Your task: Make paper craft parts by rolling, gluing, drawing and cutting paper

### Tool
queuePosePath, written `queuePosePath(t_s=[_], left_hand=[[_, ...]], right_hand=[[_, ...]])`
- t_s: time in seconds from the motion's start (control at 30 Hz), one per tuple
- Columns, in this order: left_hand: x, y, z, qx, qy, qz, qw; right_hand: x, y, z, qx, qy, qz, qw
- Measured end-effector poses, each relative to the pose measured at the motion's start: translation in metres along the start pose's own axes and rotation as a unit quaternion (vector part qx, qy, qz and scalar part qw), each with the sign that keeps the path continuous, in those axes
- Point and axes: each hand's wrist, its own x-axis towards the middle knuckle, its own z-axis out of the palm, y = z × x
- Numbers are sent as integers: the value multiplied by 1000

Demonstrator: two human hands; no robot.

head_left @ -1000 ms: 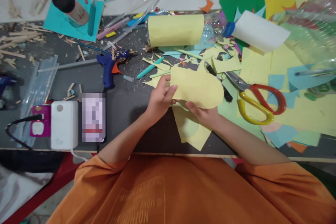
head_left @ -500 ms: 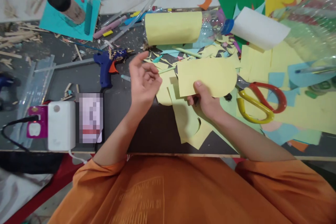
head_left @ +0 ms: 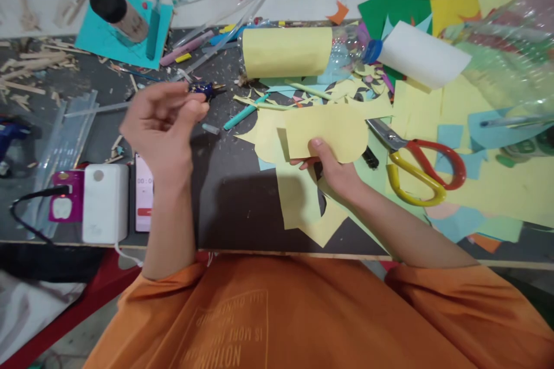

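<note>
My right hand (head_left: 336, 172) is closed on the lower edge of a yellow paper cut-out (head_left: 325, 130) with one rounded end, held over yellow paper scraps (head_left: 298, 196) on the dark table (head_left: 234, 184). My left hand (head_left: 161, 127) is raised at the left with its fingers curled and smeared by motion. It covers the body of a blue glue gun (head_left: 202, 89), so only the nozzle shows beside the thumb. I cannot see whether the fingers grip the gun.
Red and yellow scissors (head_left: 418, 170) lie right of the cut-out. A plastic bottle wrapped in yellow paper (head_left: 288, 52) and a white paper roll (head_left: 422, 55) lie behind. A phone (head_left: 142, 193) and white charger (head_left: 105, 202) sit near the front left edge. Coloured sheets cover the right.
My left hand let go of the cut-out and swung left, now over the glue gun. My right hand kept the cut-out and shifted it slightly.
</note>
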Motion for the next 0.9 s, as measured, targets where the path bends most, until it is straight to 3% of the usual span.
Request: queuePosePath(t_s=[0.1,0.2,0.27,0.37,0.47,0.57,0.63,0.77,0.83,0.9], left_hand=[[15,-2,-25,196,-99,-79,972],[21,-1,-39,482,-112,-95,864],[22,0,-39,553,-131,-135,812],[24,1,-33,566,-177,-161,789],[27,2,-29,544,-182,-168,802],[31,1,-31,516,-149,-199,820],[32,-1,-35,465,-110,-199,856],[29,-7,-33,185,-54,-99,976],[25,-8,-24,45,-51,-110,992],[18,-8,-12,-21,-70,-157,985]], right_hand=[[1,0,0,4,-3,6,1000],[1,-1,-2,-2,-14,9,1000],[1,-2,-3,-11,-27,8,1000],[1,-2,-4,-26,-36,2,999],[1,-2,-4,-33,-35,1,999],[2,-1,-4,-29,-31,1,999],[2,-2,-4,-20,-28,7,999],[4,-2,-5,-5,-28,14,999],[5,-2,-6,7,-32,10,999],[7,-3,-7,30,-30,5,999]])
